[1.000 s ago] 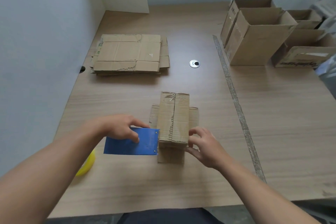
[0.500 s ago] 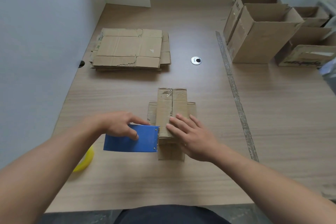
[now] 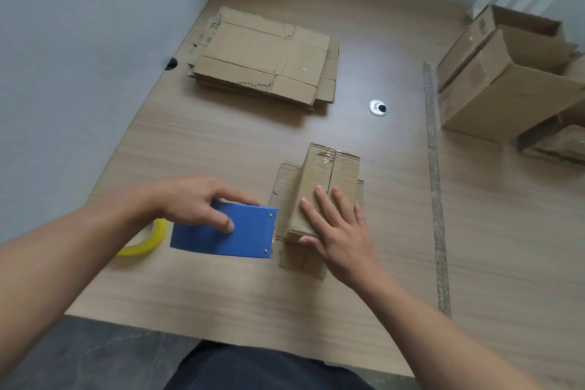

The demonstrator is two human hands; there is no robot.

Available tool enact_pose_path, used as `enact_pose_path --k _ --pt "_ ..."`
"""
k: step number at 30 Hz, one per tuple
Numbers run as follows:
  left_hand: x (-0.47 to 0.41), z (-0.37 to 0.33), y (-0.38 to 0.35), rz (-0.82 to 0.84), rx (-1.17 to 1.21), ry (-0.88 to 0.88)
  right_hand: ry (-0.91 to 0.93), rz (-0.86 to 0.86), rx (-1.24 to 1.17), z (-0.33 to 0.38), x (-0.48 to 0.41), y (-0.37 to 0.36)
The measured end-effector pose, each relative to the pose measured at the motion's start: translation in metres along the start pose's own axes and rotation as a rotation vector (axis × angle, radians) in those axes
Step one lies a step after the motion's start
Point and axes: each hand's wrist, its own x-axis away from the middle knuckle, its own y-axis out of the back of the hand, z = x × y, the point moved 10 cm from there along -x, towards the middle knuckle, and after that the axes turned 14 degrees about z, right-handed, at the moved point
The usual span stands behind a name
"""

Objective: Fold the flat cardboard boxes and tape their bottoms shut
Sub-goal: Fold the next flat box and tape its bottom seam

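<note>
Small box [image 3: 319, 180] bottom-up mid-worktop [image 3: 221, 291], tape at far end only. Left grip [image 3: 196, 203] clasps blue tape dispenser [image 3: 228, 233] beside it; right grip [image 3: 340, 231] flat, pressing the flaps. Flat stack [image 3: 266, 57] awaits; folded boxes [image 3: 506, 85] far right

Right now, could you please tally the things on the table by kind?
Blue tape dispenser: 1
Yellow tape roll: 1
Box being taped: 1
Stack of flat cardboard: 1
Open boxes in view, right: 3
Total: 7

One folded box [image 3: 329, 174] under right hand [image 3: 342, 231]; one tape dispenser [image 3: 243, 237] in left hand [image 3: 193, 203]; one tape roll [image 3: 148, 242] beside it; beyond, one flat stack [image 3: 262, 57], three assembled boxes [image 3: 506, 89].
</note>
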Motion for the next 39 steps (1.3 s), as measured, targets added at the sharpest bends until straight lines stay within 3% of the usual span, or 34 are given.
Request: enact_pose_path --k 13,20,30,39 --pt "0.002 0.034 0.015 0.076 0.078 -0.005 0.004 -0.050 0.048 -0.001 0.000 -0.001" --pt "-0.027 0.035 0.023 0.057 -0.042 0.061 0.021 -0.075 0.017 -0.001 -0.002 -0.001" --pt "-0.070 -0.011 0.025 -0.079 -0.332 0.125 0.024 -0.053 -0.056 0.001 -0.001 0.000" --pt "-0.060 -0.033 0.021 -0.251 -0.390 0.309 -0.020 -0.024 -0.035 0.006 -0.001 0.000"
